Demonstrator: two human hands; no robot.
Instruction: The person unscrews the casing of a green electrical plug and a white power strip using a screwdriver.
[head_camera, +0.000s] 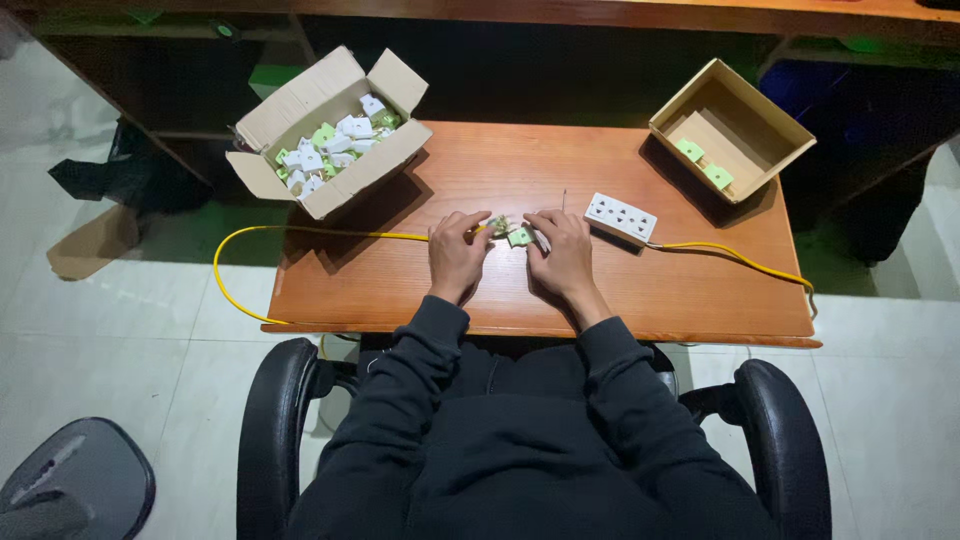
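Dark sleeves lead to both my hands on the desk (640, 290).
Left hand (455, 255) fingers pinch a yellow wire (300, 233); right hand (563, 255) fingers grip a green plug (519, 237), near a white socket strip (620, 218).

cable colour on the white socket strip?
Yellow. The cable leaves the white socket strip toward the table's right edge; head view.

Wooden table (690, 300): power strip (621, 218) right of fingers; plug-filled box (330, 130) far left; near-empty box (732, 128) far right; yellow cable (300, 233) leftward.
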